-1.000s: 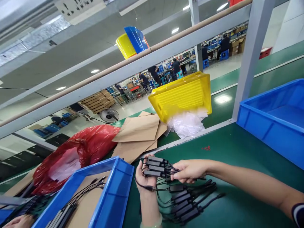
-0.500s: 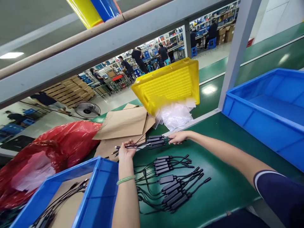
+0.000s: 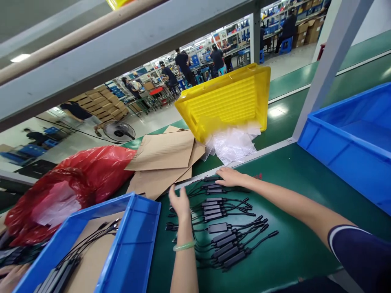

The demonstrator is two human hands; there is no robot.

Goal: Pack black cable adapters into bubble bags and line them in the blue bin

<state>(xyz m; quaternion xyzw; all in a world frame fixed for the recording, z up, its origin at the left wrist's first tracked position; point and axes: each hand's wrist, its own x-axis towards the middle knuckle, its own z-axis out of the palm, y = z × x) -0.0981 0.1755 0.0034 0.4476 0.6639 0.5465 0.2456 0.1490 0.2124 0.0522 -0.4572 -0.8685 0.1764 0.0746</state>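
Several black adapter cables point(image 3: 218, 228), each with a small flat box in its middle, lie in groups on the green work surface. At the far end of the rows, my right hand point(image 3: 229, 177) rests over the farthest group of cables point(image 3: 214, 187), touching their right side with its fingers apart. My left hand point(image 3: 181, 201), a pale green bangle point(image 3: 184, 246) on its wrist, is raised near the left ends of that group. Its thumb and fingers are spread, with nothing between them. The cable ends beneath my right hand are partly hidden.
At left, a blue bin point(image 3: 143, 236) holds cardboard and more cables; another person's hand point(image 3: 15, 276) is beside it. Beyond are a red plastic bag point(image 3: 100, 167), cardboard sheets point(image 3: 161, 150), clear bags point(image 3: 233, 146) and a yellow tray point(image 3: 229, 97). Another blue bin point(image 3: 345, 142) stands right.
The cable group that both hands held above the surface now lies behind the other rows. My left hand has let go and opened; my right hand has loosened. The view has shifted slightly.
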